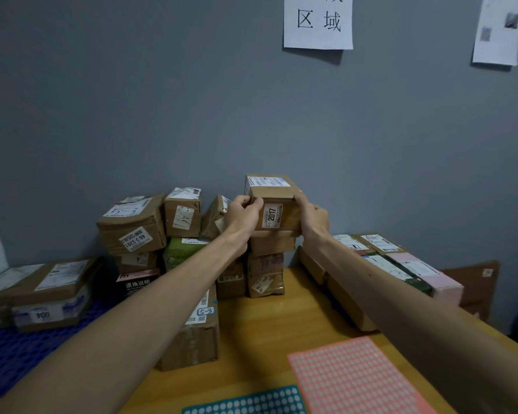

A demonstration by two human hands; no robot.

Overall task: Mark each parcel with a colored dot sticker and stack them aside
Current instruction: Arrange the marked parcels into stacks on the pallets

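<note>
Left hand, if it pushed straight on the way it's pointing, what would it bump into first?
The parcel marked 2017, which the left hand grips; behind that, probably the grey wall, though depth is unclear.

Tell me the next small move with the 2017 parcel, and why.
Probably settle the 2017 parcel squarely onto the top box of the stack and let go. The left hand and the right hand grip its sides, it hangs right at the stack's top, and a pink dot already seems to mark its upper right corner.
</note>
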